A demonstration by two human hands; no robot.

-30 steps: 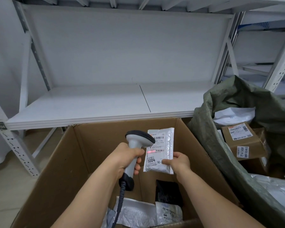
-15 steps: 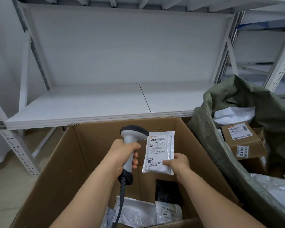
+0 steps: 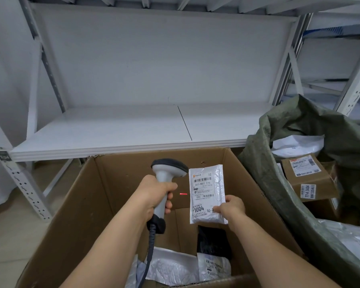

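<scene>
My left hand (image 3: 154,195) grips the handle of a grey corded barcode scanner (image 3: 167,170), held upright over a large open cardboard box (image 3: 77,204). My right hand (image 3: 231,207) pinches the lower right corner of a white padded parcel (image 3: 206,192) with a shipping label marked 1004, held upright just right of the scanner. A short red scan line falls on the box's inner wall between scanner and parcel, left of the label.
Several white and black parcels (image 3: 175,267) lie at the bottom of the box. A green sack (image 3: 279,163) at the right holds a labelled brown carton (image 3: 309,177) and white bags. A white metal shelf (image 3: 112,129) stands behind the box.
The scanner moved left and slightly down, then its red line reappeared, now on the box wall instead of the label. The parcel shifted a little to the right.
</scene>
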